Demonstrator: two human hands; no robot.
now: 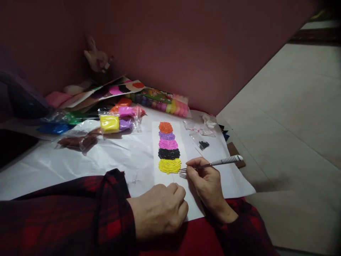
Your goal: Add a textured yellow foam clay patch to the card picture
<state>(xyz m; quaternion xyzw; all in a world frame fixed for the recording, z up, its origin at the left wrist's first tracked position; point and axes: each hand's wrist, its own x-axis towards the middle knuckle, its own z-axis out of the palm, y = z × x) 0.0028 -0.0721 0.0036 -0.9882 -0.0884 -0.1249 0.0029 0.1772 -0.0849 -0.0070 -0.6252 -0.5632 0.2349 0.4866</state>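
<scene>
My right hand (206, 181) is closed around a fork (223, 161) with a striped handle, its tines at the right edge of a yellow clay patch (169, 166). That patch is the nearest in a column of textured patches on a white paper strip (169, 195); black, pink, purple and orange ones lie beyond it. My left hand (161, 209) rests curled over the strip's near left part, fingers pressed together. A thin line runs from near its fingertips toward the yellow patch. Whatever those fingers hold, if anything, is hidden.
Bagged clay in yellow (109, 123), brown (78, 141) and blue (54, 128) lies on the left. Behind stand a packet of coloured clay (160, 101) and another patterned strip (128, 88). A small bag with black clay (204, 144) lies right. A wall (186, 53) closes off the back.
</scene>
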